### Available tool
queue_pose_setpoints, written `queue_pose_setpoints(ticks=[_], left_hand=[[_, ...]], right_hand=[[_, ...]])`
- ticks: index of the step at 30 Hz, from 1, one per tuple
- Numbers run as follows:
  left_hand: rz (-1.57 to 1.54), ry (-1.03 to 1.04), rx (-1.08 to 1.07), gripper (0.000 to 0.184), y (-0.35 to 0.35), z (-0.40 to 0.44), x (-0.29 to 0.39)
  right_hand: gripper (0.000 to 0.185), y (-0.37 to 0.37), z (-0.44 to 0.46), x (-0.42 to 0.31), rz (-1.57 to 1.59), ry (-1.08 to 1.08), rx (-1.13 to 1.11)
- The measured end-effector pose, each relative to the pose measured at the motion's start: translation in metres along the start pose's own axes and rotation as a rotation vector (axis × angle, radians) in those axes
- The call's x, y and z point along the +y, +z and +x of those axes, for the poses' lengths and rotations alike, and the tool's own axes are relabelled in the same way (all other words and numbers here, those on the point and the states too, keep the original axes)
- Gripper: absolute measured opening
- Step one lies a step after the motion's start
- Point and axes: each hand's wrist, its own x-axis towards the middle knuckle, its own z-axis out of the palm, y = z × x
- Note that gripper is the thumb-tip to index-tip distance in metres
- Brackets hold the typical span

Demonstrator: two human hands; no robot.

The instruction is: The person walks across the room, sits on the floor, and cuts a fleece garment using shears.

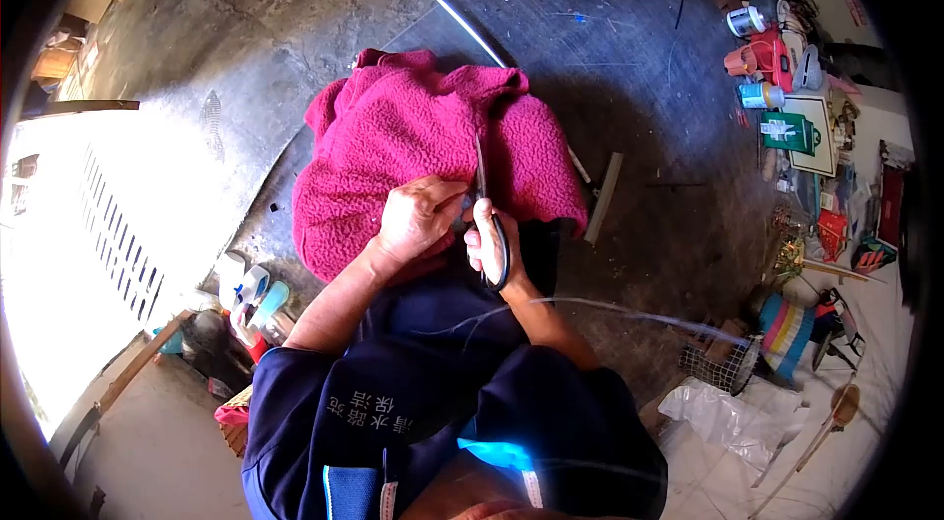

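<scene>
My right hand [486, 243] is wrapped round the black handles of a pair of scissors [480, 169]. Their dark blades point away from me, over a bright pink fleece cloth [393, 132] that is bunched across my lap. Close by on the left, my left hand [417, 213] is closed in a pinch. Between the two hands shows a small pale bluish bit, too small to name; what my left fingers hold is hidden. A thin pale strand [629, 308] crosses over my right forearm toward the right.
A metal rod [452, 14] reaches beyond the fleece, and a flat bar [604, 198] lies to its right. Bottles, a green box [787, 132] and clutter line the right side. A wire basket [720, 368] and clear plastic sheet [728, 422] are lower right. Bottles [254, 284] stand left.
</scene>
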Motion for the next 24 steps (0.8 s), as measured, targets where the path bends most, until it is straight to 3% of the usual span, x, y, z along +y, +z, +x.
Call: queue_pose_setpoints(ticks=[5,7,11,19,24], left_hand=[[0.008,-0.047,-0.026,0.015,-0.001,-0.002,0.000],[0.003,-0.045,-0.040,0.016,-0.001,-0.002,0.001],[0.017,-0.012,-0.014,0.016,0.001,-0.004,0.000],[0.005,0.001,-0.002,0.013,0.001,-0.005,0.000],[-0.012,0.001,0.026,0.013,0.000,-0.008,0.000]], right_hand=[[0.052,-0.011,0.003,-0.005,-0.019,0.048,-0.091],[0.054,-0.012,0.012,-0.001,0.159,0.049,-0.188],[0.050,-0.012,0.029,-0.002,-0.002,-0.071,-0.237],[0.042,-0.003,0.024,-0.005,-0.045,-0.093,-0.111],[0.048,0.000,0.016,-0.009,0.049,-0.010,-0.032]])
